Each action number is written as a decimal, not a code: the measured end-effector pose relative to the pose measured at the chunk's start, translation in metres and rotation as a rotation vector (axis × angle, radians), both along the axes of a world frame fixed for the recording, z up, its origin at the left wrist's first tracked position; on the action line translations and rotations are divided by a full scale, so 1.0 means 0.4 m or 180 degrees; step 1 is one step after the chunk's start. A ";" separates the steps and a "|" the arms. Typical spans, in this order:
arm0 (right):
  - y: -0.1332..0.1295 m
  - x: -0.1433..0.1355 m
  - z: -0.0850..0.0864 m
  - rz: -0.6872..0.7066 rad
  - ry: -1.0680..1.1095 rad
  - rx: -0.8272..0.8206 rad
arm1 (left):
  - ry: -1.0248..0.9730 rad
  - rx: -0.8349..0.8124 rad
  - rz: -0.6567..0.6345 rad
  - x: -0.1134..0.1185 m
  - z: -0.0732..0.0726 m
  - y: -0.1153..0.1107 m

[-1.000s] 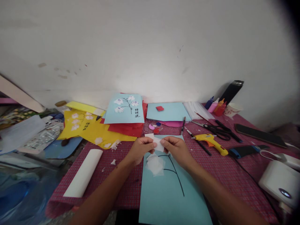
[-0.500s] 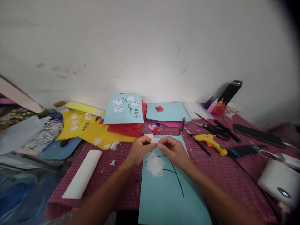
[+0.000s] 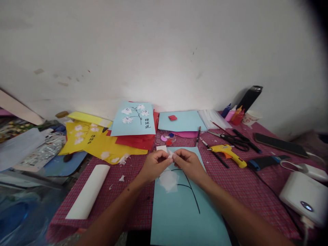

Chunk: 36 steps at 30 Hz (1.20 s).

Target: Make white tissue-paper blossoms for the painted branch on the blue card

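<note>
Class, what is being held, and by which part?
The left hand and right hand pinch a small, thin white paper piece; fingers hide exactly which part.

Checkered tablecloth [image 3: 123, 205] under papers, scissors [image 3: 232, 139], glue gun [image 3: 228, 153]

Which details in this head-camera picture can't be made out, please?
All in the head view:
- Small white paper: mostly hidden by left hand and right hand.
- White cable: lower end cut off by bottom edge.
- Silvery pack: print too small and blurred.
</note>
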State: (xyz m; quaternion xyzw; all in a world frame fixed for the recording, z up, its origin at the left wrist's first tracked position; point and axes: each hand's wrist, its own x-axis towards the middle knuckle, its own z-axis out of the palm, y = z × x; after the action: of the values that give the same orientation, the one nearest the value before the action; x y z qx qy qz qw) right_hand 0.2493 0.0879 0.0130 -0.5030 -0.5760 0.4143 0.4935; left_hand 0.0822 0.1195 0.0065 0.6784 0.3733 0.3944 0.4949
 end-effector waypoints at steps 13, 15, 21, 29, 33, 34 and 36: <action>0.003 0.008 0.016 -0.0114 0.0112 -0.0117 | -0.0590 -0.0526 0.0333 0.002 0.010 0.006; 0.005 0.010 0.015 -0.0148 0.0144 -0.0142 | -0.0606 -0.0520 0.0353 0.000 0.009 0.008; 0.005 0.020 0.016 -0.0254 0.0132 -0.0216 | -0.0796 -0.0637 0.0365 -0.005 -0.003 0.016; 0.012 0.033 0.021 -0.0467 0.0173 -0.0221 | -0.1215 -0.0841 0.0534 -0.009 -0.012 0.029; 0.000 0.036 0.032 -0.0363 -0.0281 0.0258 | -0.1349 -0.0912 0.0750 -0.016 -0.010 0.040; -0.006 0.035 0.034 -0.0180 -0.0570 0.0541 | -0.1335 -0.0873 0.0802 -0.019 -0.010 0.044; -0.020 0.027 0.033 0.0392 -0.1329 0.1108 | -0.1245 -0.0776 0.0872 -0.025 -0.010 0.049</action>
State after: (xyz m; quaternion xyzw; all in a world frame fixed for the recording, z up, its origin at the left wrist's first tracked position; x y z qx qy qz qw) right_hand 0.2599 0.0801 0.0263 -0.4492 -0.7573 0.2256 0.4170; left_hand 0.0721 0.1393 0.0024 0.4679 0.4037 0.5334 0.5776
